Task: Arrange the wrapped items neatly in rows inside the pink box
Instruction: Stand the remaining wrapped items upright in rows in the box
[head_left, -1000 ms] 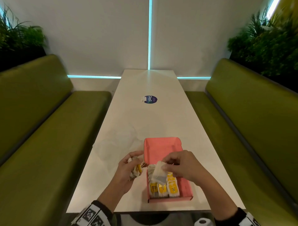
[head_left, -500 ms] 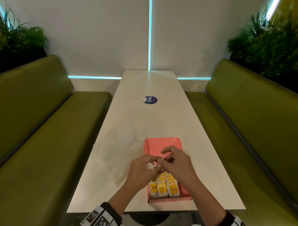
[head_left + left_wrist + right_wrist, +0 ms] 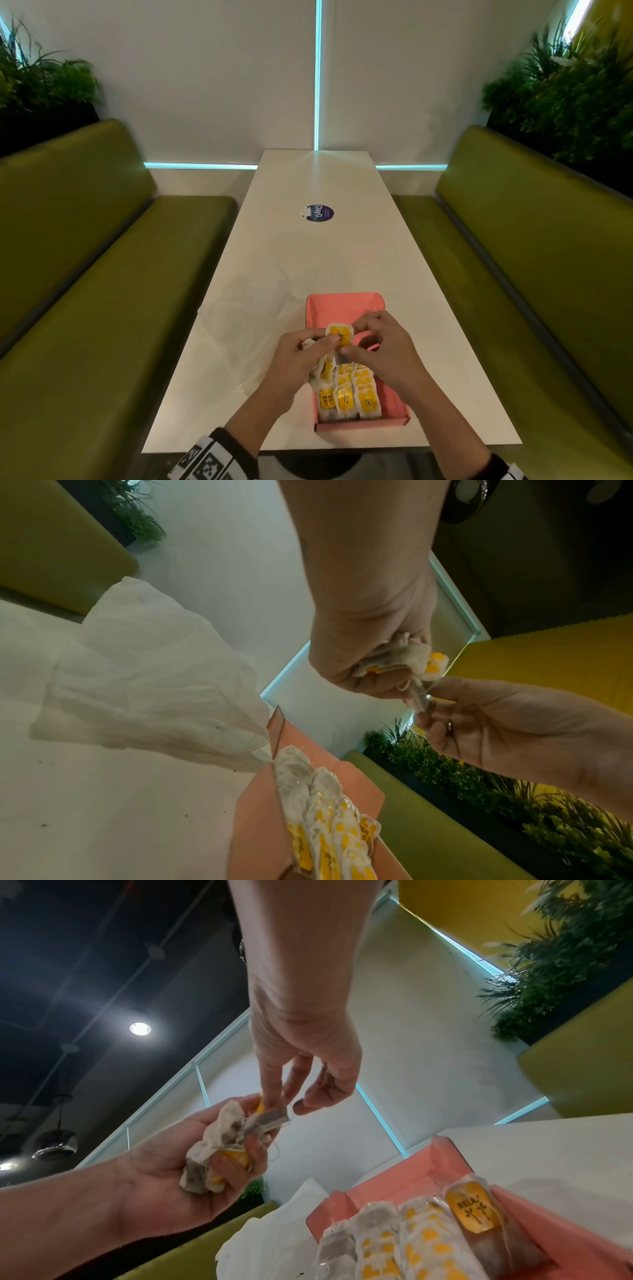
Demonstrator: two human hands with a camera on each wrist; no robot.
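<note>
The pink box [image 3: 346, 306] lies open at the near end of the white table [image 3: 308, 260]. Three rows of white wrapped tea bags with yellow tags [image 3: 349, 394] fill its near part. Above the box's middle, my left hand [image 3: 317, 344] grips a crumpled bundle of tea bags [image 3: 219, 1148]. My right hand [image 3: 351, 337] pinches one yellow-tagged bag [image 3: 339, 334] at the top of that bundle. In the left wrist view the bundle [image 3: 404, 656] shows in the left fist, with right fingertips [image 3: 431, 707] just below. The box [image 3: 404, 1183] and its rows [image 3: 411, 1240] lie underneath.
A crumpled clear plastic bag [image 3: 246, 308] lies on the table left of the box. A round dark sticker [image 3: 320, 213] sits mid-table. Green benches [image 3: 102, 274] run along both sides, with plants behind them.
The left hand moved right from beside the box to over it. The hands met, and the right hand now pinches a yellow-tagged bag from the left hand's bundle.
</note>
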